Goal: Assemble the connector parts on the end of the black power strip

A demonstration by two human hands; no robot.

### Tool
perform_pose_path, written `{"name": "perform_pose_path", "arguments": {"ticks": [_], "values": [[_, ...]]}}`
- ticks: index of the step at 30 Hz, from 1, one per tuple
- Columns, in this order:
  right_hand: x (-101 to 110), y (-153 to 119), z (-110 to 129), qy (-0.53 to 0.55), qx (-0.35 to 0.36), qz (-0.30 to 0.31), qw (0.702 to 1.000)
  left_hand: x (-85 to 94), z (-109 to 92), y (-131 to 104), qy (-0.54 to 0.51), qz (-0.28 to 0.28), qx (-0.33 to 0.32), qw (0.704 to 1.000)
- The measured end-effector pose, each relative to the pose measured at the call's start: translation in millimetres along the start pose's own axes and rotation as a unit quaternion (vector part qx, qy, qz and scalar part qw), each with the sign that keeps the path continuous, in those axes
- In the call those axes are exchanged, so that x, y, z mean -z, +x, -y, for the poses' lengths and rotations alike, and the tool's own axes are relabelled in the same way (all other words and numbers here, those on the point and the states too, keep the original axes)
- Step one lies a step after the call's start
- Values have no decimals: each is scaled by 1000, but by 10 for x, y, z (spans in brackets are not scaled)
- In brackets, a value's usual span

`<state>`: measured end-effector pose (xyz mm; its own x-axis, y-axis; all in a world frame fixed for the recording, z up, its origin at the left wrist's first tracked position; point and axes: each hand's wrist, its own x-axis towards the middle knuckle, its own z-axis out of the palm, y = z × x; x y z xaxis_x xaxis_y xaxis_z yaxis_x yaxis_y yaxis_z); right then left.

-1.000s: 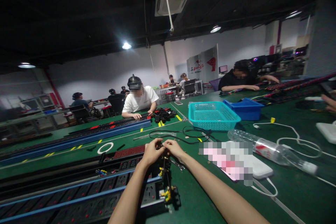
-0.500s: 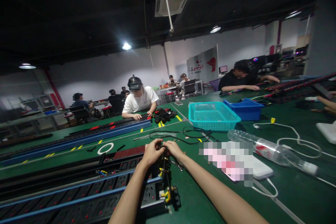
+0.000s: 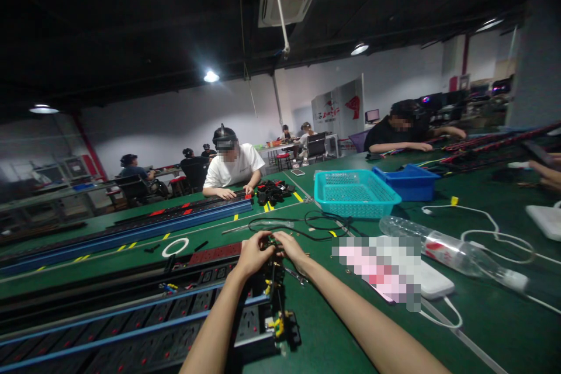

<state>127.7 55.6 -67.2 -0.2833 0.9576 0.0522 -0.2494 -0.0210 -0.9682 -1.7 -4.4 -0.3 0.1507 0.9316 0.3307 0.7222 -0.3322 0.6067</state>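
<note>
Left hand (image 3: 256,254): curled, grip? Can't tell!
Right hand (image 3: 289,249): bent, same blur!
Socket strips (image 3: 146,317): cropped left!
Table (image 3: 313,333): green
Ceiling (image 3: 131,17): dark

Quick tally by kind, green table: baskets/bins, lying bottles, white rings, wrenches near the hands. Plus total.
Baskets/bins: 2 (teal basket, blue bin)
Lying bottles: 1 (clear bottle)
White rings: 1 (white ring)
Wrenches: 1 (wrench, beside the right hand)
Total: 5
</note>
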Motion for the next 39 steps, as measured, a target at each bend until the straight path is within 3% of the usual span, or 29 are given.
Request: {"name": "perform_pose_path", "arguments": {"ticks": [8,15,26,33,39], "values": [[5,38,-65,-77,-7,-35,996,-12,29,0,7,-10,0,1000],[16,-29,-5,-17,7,18,1000,-15,58,2,7,-4,0,1000],[18,31,-59,-22,-11,-14,1000,-20,60,-2,8,-6,0,1000],[26,-14,-28,-10,-5,34,999,-5,34,-10,16,-2,-2,1000],[21,-13,-27,-17,-14,15,1000,-6,29,-7,12,-2,-5,1000]]}}
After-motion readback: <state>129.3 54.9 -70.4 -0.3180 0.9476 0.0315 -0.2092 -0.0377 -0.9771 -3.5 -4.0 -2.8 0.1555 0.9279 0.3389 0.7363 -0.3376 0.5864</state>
